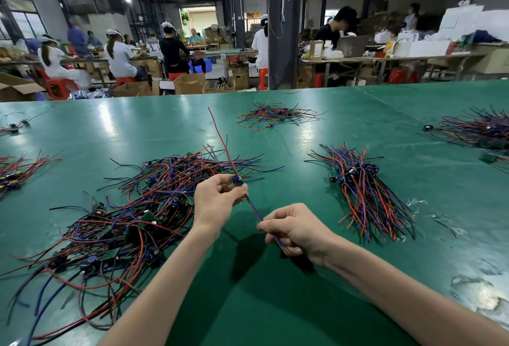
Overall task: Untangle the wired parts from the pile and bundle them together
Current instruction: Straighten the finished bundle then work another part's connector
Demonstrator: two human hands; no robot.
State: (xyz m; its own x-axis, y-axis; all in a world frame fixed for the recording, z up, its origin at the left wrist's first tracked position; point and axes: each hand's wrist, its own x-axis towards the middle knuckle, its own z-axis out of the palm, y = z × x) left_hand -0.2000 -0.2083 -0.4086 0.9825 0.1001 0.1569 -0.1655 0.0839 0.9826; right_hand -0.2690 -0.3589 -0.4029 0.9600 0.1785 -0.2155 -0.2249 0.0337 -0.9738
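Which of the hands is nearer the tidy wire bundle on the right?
Right. The right hand is just left of the bundle; the left hand is farther left, at the tangled pile's edge.

You work on a green table top (165, 131) that is smooth and glossy, mirroring the ceiling lights. Near its right edge a scuffed patch (484, 299) looks dull, whitish and rough. The wired part (237, 180) pinched between your left hand (217, 202) and right hand (294, 230) has leads in smooth plastic sheathing, red and blue-purple, with a faint sheen. The tangled pile (132, 216) and the sorted bundle (363, 188) show the same sheathing, plus black, among small matt green circuit boards (111, 253). Behind, the cardboard boxes (190, 82) are matt brown and the stools (59, 88) are red plastic.
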